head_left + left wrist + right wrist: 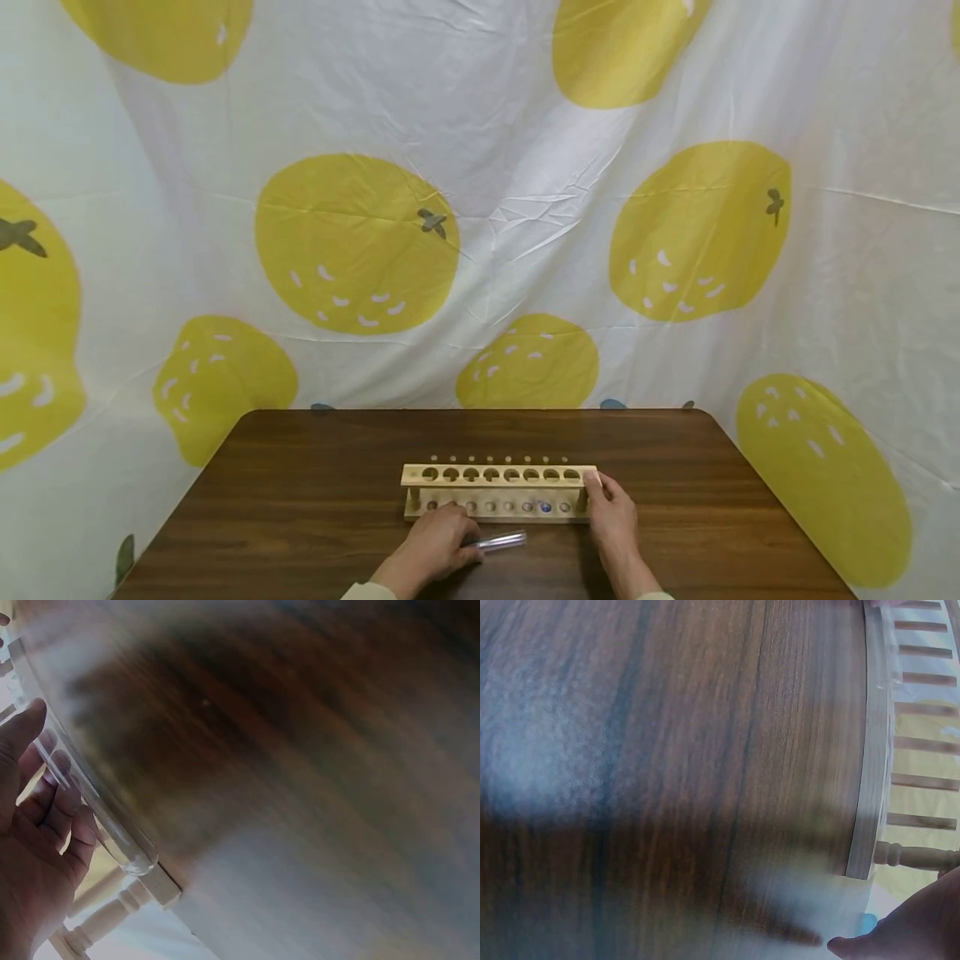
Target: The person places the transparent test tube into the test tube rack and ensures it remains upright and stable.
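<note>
From here I see the left hand (441, 540) pinching a clear tube (504, 542), which juts rightward from its fingers, on the near side of the wooden rack (495, 482). The right hand (615, 518) grips the rack's right end on the counter (300, 500).

Curtained tabletop setup, room type unclear: fruit-print cloth (525, 208) behind wood-grain table (300, 500).

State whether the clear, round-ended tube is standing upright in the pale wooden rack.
No, in the head view the left hand holds the clear tube sideways in front of the rack.
</note>
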